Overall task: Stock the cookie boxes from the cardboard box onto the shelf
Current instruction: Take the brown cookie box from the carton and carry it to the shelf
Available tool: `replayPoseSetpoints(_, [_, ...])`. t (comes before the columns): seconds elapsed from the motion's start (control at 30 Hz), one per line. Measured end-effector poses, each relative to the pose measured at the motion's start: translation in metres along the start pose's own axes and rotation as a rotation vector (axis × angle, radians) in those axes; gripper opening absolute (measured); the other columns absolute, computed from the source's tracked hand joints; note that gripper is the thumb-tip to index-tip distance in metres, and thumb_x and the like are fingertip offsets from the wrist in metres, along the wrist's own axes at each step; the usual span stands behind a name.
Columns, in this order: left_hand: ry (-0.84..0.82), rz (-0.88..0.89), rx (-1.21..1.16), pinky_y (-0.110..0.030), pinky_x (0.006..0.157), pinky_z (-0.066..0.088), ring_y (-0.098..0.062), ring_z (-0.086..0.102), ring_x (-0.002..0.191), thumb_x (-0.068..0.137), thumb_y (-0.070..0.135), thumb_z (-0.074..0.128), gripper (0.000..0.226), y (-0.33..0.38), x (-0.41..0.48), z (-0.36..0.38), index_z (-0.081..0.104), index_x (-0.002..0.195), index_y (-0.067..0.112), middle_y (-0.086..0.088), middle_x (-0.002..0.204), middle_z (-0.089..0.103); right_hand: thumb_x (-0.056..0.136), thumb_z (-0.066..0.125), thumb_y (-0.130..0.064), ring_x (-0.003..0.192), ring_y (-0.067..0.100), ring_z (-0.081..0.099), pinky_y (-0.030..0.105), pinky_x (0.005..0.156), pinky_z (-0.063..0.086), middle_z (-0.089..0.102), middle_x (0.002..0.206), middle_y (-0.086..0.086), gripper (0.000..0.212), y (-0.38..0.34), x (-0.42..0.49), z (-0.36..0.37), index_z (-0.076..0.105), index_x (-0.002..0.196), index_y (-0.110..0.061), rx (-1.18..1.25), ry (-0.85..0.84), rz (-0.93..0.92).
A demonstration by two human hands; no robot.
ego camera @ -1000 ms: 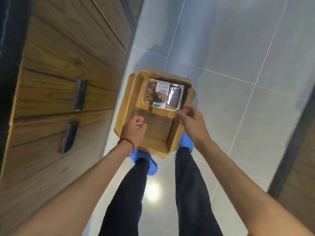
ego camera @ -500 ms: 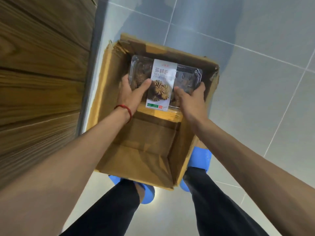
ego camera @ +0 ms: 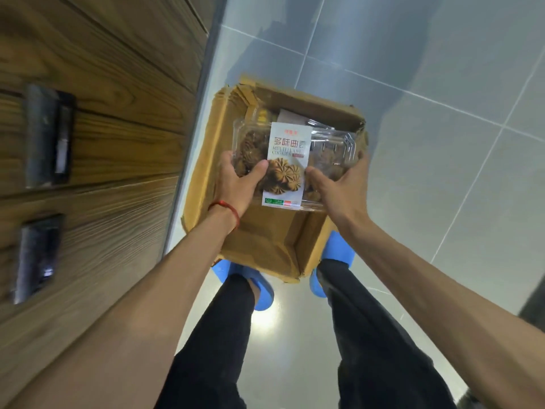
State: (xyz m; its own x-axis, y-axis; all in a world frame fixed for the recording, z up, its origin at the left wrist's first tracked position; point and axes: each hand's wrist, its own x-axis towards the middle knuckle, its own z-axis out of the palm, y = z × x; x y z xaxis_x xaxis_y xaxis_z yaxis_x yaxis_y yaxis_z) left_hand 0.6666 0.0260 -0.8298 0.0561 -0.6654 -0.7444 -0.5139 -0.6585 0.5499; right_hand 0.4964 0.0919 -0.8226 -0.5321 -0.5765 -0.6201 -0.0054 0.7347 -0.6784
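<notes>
Over the far half of the cardboard box, one cookie box is gripped by the left hand and right hand. Another pack is glimpsed beneath (partly hidden); no shelf is shown, so stocking is judged unfinished

Both hands grip a clear cookie box over the open cardboard box: the left hand lays its thumb on the lid beside the white label, and the right hand clasps the right end. The cardboard box stands on the grey tiled floor, just beside a wooden cabinet with dark handles. Its near edge lies at two blue slippers.
</notes>
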Motion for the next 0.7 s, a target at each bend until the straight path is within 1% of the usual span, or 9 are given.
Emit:
replayPoseSetpoints(0.03, [-0.001, 0.001, -0.006, -0.035, 0.101, 0.047, -0.019, 0.056, 0.118, 0.085, 0.038, 0.073, 0.067, 0.006, -0.017, -0.005, 0.039, 0.137, 0.015, -0.004, 0.13, 0.056, 0.071, 0.086, -0.035, 0.106, 0.012, 0.071, 0.044, 0.09, 0.061, 0.069, 0.118, -0.007, 0.06, -0.008, -0.015, -0.009, 0.047, 0.115, -0.045, -0.002, 0.004, 0.0])
replayPoseSetpoints(0.1, [-0.011, -0.005, -0.016, -0.036, 0.101, 0.048, -0.02, 0.058, 0.116, 0.082, 0.038, 0.076, 0.064, 0.013, -0.05, -0.015, 0.043, 0.132, 0.015, -0.004, 0.127, 0.059, 0.064, 0.085, -0.053, 0.107, 0.019, 0.07, 0.046, 0.089, 0.06, 0.068, 0.115, -0.007, 0.067, -0.019, -0.044, -0.024, 0.051, 0.118, -0.034, -0.008, 0.024, 0.027])
replayPoseSetpoints(0.2, [-0.054, -0.033, -0.038, -0.038, 0.103, 0.048, -0.02, 0.058, 0.117, 0.078, 0.04, 0.079, 0.068, 0.021, -0.096, -0.026, 0.041, 0.13, 0.019, -0.006, 0.129, 0.058, 0.059, 0.08, -0.064, 0.118, 0.027, 0.058, 0.048, 0.095, 0.056, 0.049, 0.113, -0.013, 0.071, -0.032, -0.088, -0.046, 0.044, 0.113, -0.034, -0.073, 0.073, 0.036])
replayPoseSetpoints(0.3, [-0.101, -0.025, -0.041, -0.045, 0.1, 0.05, -0.022, 0.06, 0.115, 0.068, 0.05, 0.079, 0.076, 0.022, -0.136, -0.037, 0.039, 0.126, 0.023, -0.007, 0.127, 0.06, 0.059, 0.082, -0.06, 0.119, 0.028, 0.055, 0.047, 0.095, 0.057, 0.045, 0.121, -0.001, 0.082, -0.04, -0.131, -0.064, 0.043, 0.122, -0.025, -0.083, 0.135, 0.049])
replayPoseSetpoints(0.37, [-0.136, -0.007, -0.012, -0.047, 0.098, 0.052, -0.022, 0.061, 0.113, 0.061, 0.057, 0.078, 0.081, 0.023, -0.16, -0.045, 0.039, 0.123, 0.024, -0.006, 0.125, 0.061, 0.066, 0.089, -0.047, 0.119, 0.026, 0.056, 0.044, 0.095, 0.057, 0.046, 0.128, 0.005, 0.086, -0.039, -0.158, -0.075, 0.044, 0.133, -0.016, -0.063, 0.175, 0.077])
replayPoseSetpoints(0.43, [-0.18, 0.039, 0.048, -0.046, 0.097, 0.052, -0.021, 0.061, 0.112, 0.066, 0.049, 0.081, 0.074, 0.026, -0.183, -0.053, 0.039, 0.121, 0.023, -0.005, 0.124, 0.061, 0.073, 0.09, -0.037, 0.119, 0.022, 0.057, 0.042, 0.096, 0.058, 0.046, 0.132, 0.005, 0.083, -0.034, -0.191, -0.083, 0.042, 0.138, -0.016, -0.004, 0.202, 0.119])
replayPoseSetpoints(0.53, [-0.238, 0.137, 0.144, -0.035, 0.094, 0.054, -0.017, 0.062, 0.108, 0.074, 0.027, 0.084, 0.062, 0.029, -0.216, -0.065, 0.041, 0.117, 0.019, -0.005, 0.122, 0.06, 0.075, 0.09, -0.033, 0.112, 0.013, 0.064, 0.04, 0.093, 0.06, 0.056, 0.125, -0.004, 0.077, -0.026, -0.244, -0.094, 0.039, 0.131, -0.023, 0.127, 0.246, 0.137])
replayPoseSetpoints(0.63, [-0.312, 0.231, 0.246, -0.005, 0.069, 0.048, 0.001, 0.06, 0.09, 0.077, 0.017, 0.083, 0.06, 0.031, -0.256, -0.075, 0.041, 0.119, 0.013, 0.004, 0.11, 0.06, 0.074, 0.091, -0.031, 0.104, 0.005, 0.068, 0.032, 0.09, 0.061, 0.06, 0.117, -0.017, 0.083, -0.02, -0.302, -0.104, 0.035, 0.135, -0.021, 0.247, 0.252, 0.19])
replayPoseSetpoints(0.7, [-0.337, 0.269, 0.307, 0.0, 0.061, 0.044, 0.01, 0.055, 0.087, 0.078, 0.022, 0.083, 0.063, 0.031, -0.281, -0.079, 0.041, 0.123, 0.013, 0.007, 0.108, 0.058, 0.072, 0.093, -0.031, 0.107, 0.008, 0.069, 0.03, 0.091, 0.06, 0.062, 0.123, -0.01, 0.089, -0.015, -0.333, -0.109, 0.034, 0.137, -0.019, 0.311, 0.273, 0.206])
